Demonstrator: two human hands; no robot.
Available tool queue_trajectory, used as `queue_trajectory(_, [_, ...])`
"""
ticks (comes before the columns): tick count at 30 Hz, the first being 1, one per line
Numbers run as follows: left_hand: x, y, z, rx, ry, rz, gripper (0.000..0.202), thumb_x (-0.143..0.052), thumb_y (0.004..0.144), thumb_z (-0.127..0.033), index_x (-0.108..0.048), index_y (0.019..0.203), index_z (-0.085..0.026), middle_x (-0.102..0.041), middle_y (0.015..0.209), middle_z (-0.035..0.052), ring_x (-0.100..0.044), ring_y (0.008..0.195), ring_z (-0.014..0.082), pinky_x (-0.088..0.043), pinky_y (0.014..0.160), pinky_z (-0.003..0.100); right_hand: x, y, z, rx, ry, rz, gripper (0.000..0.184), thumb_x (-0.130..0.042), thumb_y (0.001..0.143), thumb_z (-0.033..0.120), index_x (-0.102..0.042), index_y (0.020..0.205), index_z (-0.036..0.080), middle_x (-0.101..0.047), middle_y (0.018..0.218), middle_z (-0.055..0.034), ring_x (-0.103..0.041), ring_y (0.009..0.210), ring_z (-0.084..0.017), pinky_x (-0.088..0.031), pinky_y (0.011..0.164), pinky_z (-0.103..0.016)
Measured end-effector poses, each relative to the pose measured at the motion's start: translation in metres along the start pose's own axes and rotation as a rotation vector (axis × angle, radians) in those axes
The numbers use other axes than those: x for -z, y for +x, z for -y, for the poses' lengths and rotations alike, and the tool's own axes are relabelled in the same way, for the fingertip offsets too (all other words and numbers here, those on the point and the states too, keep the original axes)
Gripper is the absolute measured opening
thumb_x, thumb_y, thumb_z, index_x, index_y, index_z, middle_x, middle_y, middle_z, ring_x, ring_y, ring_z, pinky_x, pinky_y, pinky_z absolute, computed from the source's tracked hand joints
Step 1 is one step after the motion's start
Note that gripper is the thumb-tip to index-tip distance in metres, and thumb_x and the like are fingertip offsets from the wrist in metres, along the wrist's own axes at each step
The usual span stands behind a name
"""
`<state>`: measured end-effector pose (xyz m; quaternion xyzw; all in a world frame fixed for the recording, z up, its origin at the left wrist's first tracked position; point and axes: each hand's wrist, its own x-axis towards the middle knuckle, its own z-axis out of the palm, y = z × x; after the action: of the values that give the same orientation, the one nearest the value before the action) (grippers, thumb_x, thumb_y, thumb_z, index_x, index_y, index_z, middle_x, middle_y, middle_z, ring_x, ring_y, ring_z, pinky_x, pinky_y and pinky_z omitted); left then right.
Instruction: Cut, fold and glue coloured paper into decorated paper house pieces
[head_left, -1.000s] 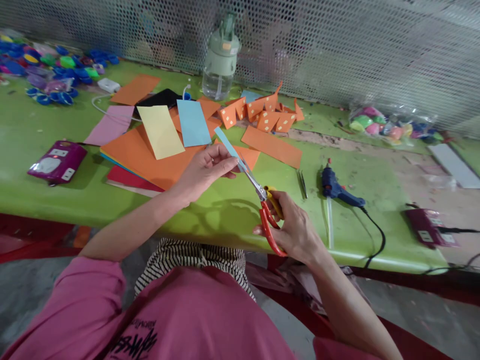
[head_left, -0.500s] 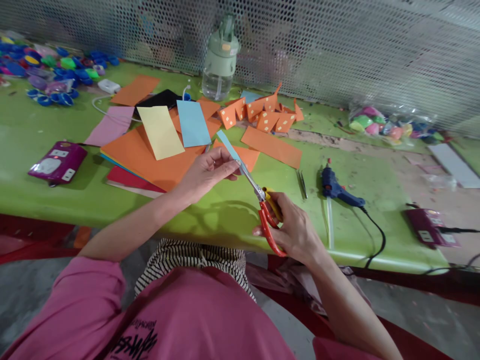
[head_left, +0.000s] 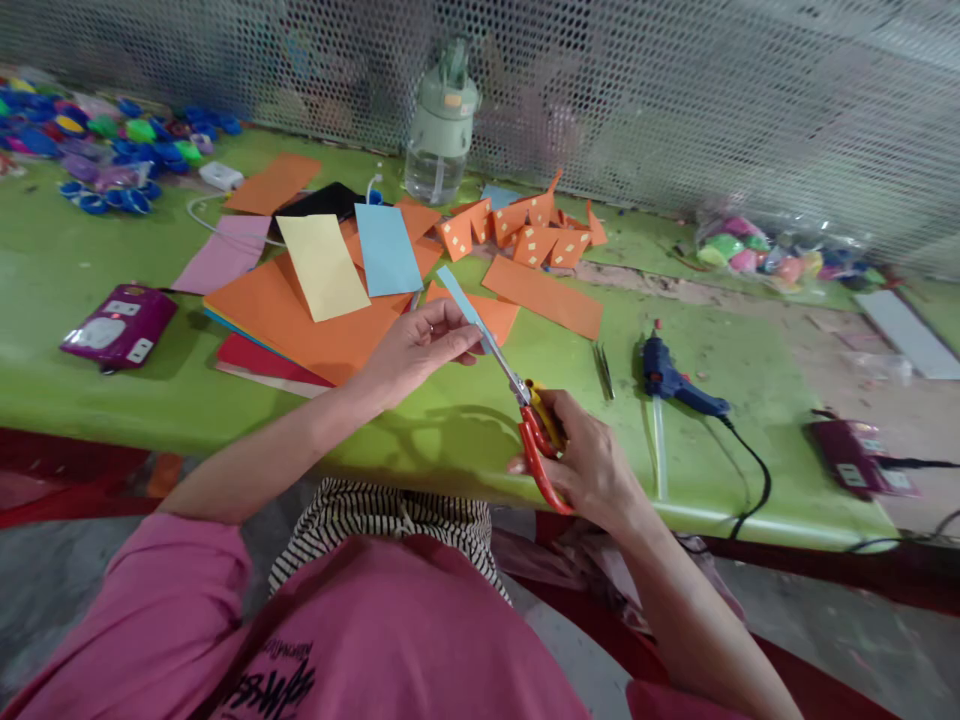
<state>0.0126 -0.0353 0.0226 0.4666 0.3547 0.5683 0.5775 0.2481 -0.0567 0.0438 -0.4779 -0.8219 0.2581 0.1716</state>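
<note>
Between thumb and fingers, my left hand (head_left: 427, 350) pinches a narrow light-blue paper strip (head_left: 455, 289) above the table. My right hand (head_left: 589, 455) grips scissors (head_left: 534, 425) with one red and one yellow handle. Their blades point up and left, lying along the lower part of the strip beside my left fingertips; the blades look nearly closed. Behind my left hand lie a blue paper rectangle (head_left: 388, 250), a cream paper rectangle (head_left: 324, 267) and a stack of orange sheets (head_left: 277, 310). Orange paper shapes with pale dots (head_left: 525, 230) stand farther back.
Tweezers (head_left: 604, 371) and a blue glue gun (head_left: 675, 380) lie to the right. Purple power sockets sit at the left (head_left: 120, 325) and right (head_left: 862, 455). A water bottle (head_left: 441, 130) stands at the back before a perforated metal panel (head_left: 637, 90). Bagged colourful pieces (head_left: 780, 250) lie at right.
The scissor handles look slightly closer together. Both hands stay in nearly the same place, and the whole view has shifted very slightly.
</note>
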Motion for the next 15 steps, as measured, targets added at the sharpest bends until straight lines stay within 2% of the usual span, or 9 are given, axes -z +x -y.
queue_trajectory(9, [0.0010, -0.0004, 0.0012, 0.023, 0.017, 0.010, 0.024, -0.070, 0.085, -0.036, -0.055, 0.080, -0.018, -0.072, 0.084, 0.0011, -0.070, 0.089, 0.0139, -0.056, 0.079, 0.027, -0.0022, -0.0007, -0.0027, -0.027, -0.028, -0.036, 0.068, -0.061, 0.077, 0.079, -0.060, 0.105, 0.017, -0.057, 0.068, 0.0017, -0.040, 0.051, -0.011, -0.032, 0.046, -0.024])
queue_trajectory(15, [0.0003, -0.0002, 0.0003, 0.021, -0.017, 0.017, 0.019, -0.069, 0.085, -0.031, -0.056, 0.080, -0.018, -0.073, 0.083, 0.0011, -0.068, 0.085, 0.0120, -0.055, 0.077, 0.026, -0.0034, -0.0010, -0.0018, -0.039, -0.034, -0.055, 0.066, -0.062, 0.077, 0.079, -0.060, 0.102, 0.018, -0.057, 0.066, 0.0022, -0.041, 0.052, -0.011, -0.034, 0.047, -0.024])
